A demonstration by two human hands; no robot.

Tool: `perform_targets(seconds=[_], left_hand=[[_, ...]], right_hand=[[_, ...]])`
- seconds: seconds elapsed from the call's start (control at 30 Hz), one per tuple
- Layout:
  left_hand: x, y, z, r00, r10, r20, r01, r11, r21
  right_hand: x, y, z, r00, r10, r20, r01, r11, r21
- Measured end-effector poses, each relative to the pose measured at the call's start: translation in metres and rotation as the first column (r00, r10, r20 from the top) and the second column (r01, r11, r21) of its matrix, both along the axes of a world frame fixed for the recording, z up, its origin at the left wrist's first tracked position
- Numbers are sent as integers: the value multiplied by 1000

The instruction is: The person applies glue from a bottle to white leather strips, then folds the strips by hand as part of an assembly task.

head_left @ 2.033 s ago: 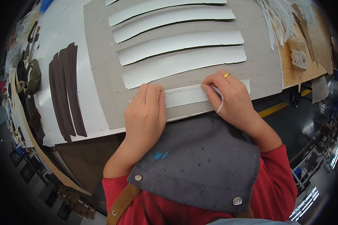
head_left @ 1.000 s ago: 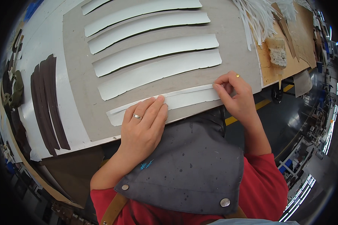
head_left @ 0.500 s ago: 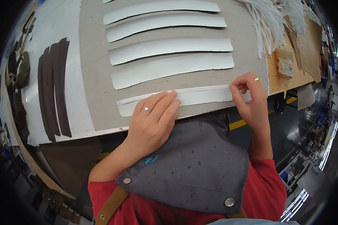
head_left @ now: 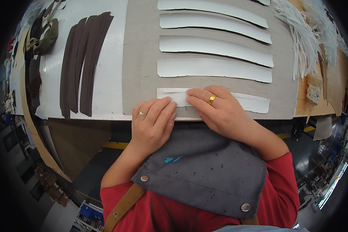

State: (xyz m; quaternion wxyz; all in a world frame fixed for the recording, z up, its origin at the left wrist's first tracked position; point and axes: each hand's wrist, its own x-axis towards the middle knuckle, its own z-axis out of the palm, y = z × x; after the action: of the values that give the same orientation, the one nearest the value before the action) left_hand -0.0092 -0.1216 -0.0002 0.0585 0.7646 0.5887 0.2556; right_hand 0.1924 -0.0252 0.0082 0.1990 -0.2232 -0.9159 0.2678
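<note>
We lay our left hand (head_left: 152, 121), fingers loosely open, on the near strip (head_left: 255, 105), which lies on the grey mat (head_left: 141, 85) by its front edge. Our right hand's (head_left: 223, 111) fingertips touch the narrow band (head_left: 172, 90) along that strip's far side, though we cannot tell whether they pinch it. Beyond, we have more white strips (head_left: 216, 69), with brown strips (head_left: 69, 73) off to our left.

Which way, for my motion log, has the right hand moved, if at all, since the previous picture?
Yes: against the grey board, the right hand moved left along the nearest strip.
</note>
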Motion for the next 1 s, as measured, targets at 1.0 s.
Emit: perform_targets(seconds=[1.0], left_hand=[[-1,16,3,998,-16,68,16,1000,-7]], right_hand=[[156,127,3,684,-728,-47,688,623,371]])
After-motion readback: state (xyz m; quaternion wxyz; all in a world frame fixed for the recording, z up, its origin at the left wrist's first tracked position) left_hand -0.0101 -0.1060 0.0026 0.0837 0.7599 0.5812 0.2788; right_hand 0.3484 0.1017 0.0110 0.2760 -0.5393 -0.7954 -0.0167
